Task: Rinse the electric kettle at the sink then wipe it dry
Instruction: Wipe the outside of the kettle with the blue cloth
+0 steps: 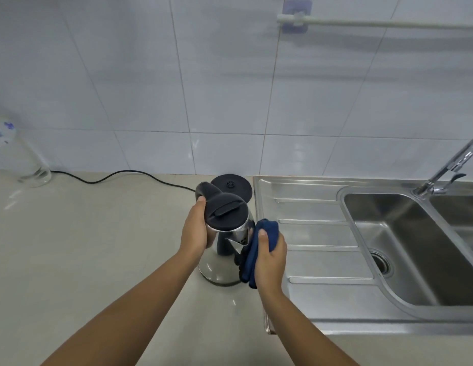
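A steel electric kettle (217,265) with a black lid and black handle stands upright on the beige counter, just left of the sink's drainboard. My left hand (195,228) grips it at the upper left, near the handle. My right hand (269,257) holds a dark blue cloth (256,249) bunched against the kettle's right side, by the spout. The lid is shut. The kettle's lower right side is hidden behind the cloth.
The kettle's round black base (232,187) sits behind it, its cord (119,175) trailing left along the wall. A steel sink (415,249) with drainboard and a tap (451,165) fills the right. A clear glass vessel (34,175) stands far left. A towel rail (375,23) hangs on the tiles.
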Demonstrator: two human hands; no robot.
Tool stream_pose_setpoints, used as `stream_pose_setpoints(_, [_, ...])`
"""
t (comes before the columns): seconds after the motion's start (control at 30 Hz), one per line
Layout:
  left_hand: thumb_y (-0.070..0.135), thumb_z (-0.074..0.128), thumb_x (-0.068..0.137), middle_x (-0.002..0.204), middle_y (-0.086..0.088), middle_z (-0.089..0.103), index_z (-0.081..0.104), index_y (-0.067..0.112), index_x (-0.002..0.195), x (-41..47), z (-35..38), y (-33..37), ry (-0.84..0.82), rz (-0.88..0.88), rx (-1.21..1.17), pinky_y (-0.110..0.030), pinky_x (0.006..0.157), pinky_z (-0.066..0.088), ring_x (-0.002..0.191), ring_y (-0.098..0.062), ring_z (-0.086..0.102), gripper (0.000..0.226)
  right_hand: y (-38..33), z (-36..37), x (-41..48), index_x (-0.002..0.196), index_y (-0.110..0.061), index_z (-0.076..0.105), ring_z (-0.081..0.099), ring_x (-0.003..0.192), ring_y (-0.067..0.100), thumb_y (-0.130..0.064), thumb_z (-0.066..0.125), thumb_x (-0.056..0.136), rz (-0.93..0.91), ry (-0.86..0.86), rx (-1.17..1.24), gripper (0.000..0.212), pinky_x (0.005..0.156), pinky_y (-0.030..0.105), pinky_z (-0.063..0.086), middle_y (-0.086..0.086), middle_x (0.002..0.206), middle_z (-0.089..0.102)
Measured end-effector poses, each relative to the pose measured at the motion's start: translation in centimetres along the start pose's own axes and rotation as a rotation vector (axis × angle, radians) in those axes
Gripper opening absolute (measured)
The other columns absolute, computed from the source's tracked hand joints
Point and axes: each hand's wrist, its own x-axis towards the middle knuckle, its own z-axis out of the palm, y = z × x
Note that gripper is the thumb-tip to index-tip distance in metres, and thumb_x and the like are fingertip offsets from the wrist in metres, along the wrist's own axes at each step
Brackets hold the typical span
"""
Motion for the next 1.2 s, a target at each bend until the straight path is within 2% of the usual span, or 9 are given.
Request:
stream_pose_setpoints(0.13, [0.068, 0.037, 0.084, 0.09, 0.0, 0.077, 0.073, 0.033, 0.093, -0.8, 0.0, -0.1, 0.052, -0.028, 0.009, -0.03, 0.073, 0.048, 0.09, -0.015, 0.069, 0.05, 1.4, -2.9, -1.2, 0.122, -0.029, 0.056, 0.063, 0.107, 0.008, -0.033, 0.06, 0.098, -0.032, -0.127, -0.184, 0.025, 0.087, 0.025, 0.052, -0.006, 0.12, 0.063])
stream_pose_setpoints(0.27, [0.074, 0.038, 0.073, 0.072, 0.001, 0.068, 0.068, 0.03, 0.08, -1.6, 0.3, -0.8, 0.105, -0.05, -0.016, -0.034, 0.066, 0.05, 0.068, -0.019, 0.062, 0.054, 1.1, -6.3, 0.0, 0.135, -0.023, 0.054, 0.057, 0.113, 0.012, -0.05, 0.055, 0.091, -0.239, -0.152, -0.524, 0.052, 0.089, 0.03, 0.05, -0.007, 0.142, 0.05])
stream_pose_setpoints(0.43, [0.064, 0.033, 0.078, 0.102, -0.002, 0.073, 0.07, 0.03, 0.097, -3.2, 1.2, -1.2, 0.155, 0.021, -0.004, -0.052, 0.095, 0.05, 0.1, -0.024, 0.065, 0.054, 0.4, -7.6, 2.9, 0.136, -0.023, 0.055, 0.06, 0.11, 0.026, -0.043, 0.057, 0.094, -0.285, -0.137, -0.986, 0.047, 0.089, 0.038, 0.051, 0.006, 0.141, 0.053])
stream_pose_setpoints(0.6, [0.051, 0.045, 0.093, 0.095, 0.002, 0.062, 0.058, 0.016, 0.106, -3.0, 0.2, -1.5, 0.164, 0.085, -0.007, -0.031, 0.079, 0.046, 0.093, -0.019, 0.058, 0.039, 4.2, -7.9, 1.7, 0.154, -0.031, 0.029, 0.047, 0.13, 0.027, -0.059, 0.036, 0.099, -0.153, -0.373, -1.364, 0.062, 0.107, 0.039, 0.037, 0.008, 0.162, 0.027])
stream_pose_setpoints(0.67, [0.047, 0.054, 0.094, 0.121, 0.002, 0.054, 0.047, 0.021, 0.121, -2.7, -0.9, -1.4, 0.205, 0.12, 0.088, -0.03, 0.089, 0.042, 0.11, -0.017, 0.053, 0.039, 5.2, -8.1, 1.0, 0.157, -0.033, 0.021, 0.041, 0.136, 0.027, -0.062, 0.03, 0.099, -0.191, -0.329, -1.385, 0.066, 0.113, 0.039, 0.03, 0.008, 0.165, 0.022])
stream_pose_setpoints(0.83, [0.043, 0.054, 0.096, 0.152, -0.002, 0.035, 0.037, 0.021, 0.148, -0.3, -3.2, 0.8, 0.123, 0.368, 0.508, -0.041, 0.116, 0.027, 0.141, -0.02, 0.031, 0.059, 4.1, -6.7, -0.2, 0.158, -0.029, 0.02, 0.007, 0.151, 0.035, -0.061, 0.038, 0.098, -0.088, -0.325, -1.221, 0.07, 0.121, 0.05, 0.004, 0.01, 0.168, 0.003])
stream_pose_setpoints(0.93, [0.047, 0.049, 0.095, 0.139, -0.006, 0.053, 0.044, 0.02, 0.145, 1.0, -3.5, 1.6, -0.014, 0.35, 0.556, -0.044, 0.11, 0.038, 0.128, -0.029, 0.049, 0.057, 2.6, -4.8, -2.4, 0.149, -0.03, 0.04, 0.015, 0.151, 0.025, -0.036, 0.056, 0.098, -0.133, -0.369, -0.817, 0.054, 0.121, 0.039, 0.017, 0.0, 0.165, 0.022])
stream_pose_setpoints(1.03, [0.063, 0.044, 0.086, 0.125, 0.0, 0.06, 0.049, 0.024, 0.137, 0.9, -3.8, 1.3, -0.022, 0.356, 0.578, -0.049, 0.096, 0.05, 0.108, -0.026, 0.061, 0.065, 1.0, -3.4, -4.3, 0.133, -0.049, 0.045, 0.05, 0.129, 0.002, -0.022, 0.061, 0.097, 0.119, -0.468, -0.247, 0.047, 0.1, 0.015, 0.039, -0.025, 0.136, 0.053])
stream_pose_setpoints(1.2, [0.062, 0.046, 0.086, 0.113, -0.002, 0.065, 0.059, 0.022, 0.119, 1.4, -4.2, 1.2, 0.027, 0.425, 0.582, -0.051, 0.088, 0.053, 0.101, -0.021, 0.064, 0.053, 0.8, -2.8, -3.7, 0.157, -0.038, 0.014, 0.029, 0.135, -0.001, -0.046, 0.041, 0.103, 0.209, -0.492, -0.097, 0.061, 0.104, 0.013, 0.025, -0.034, 0.139, 0.032])
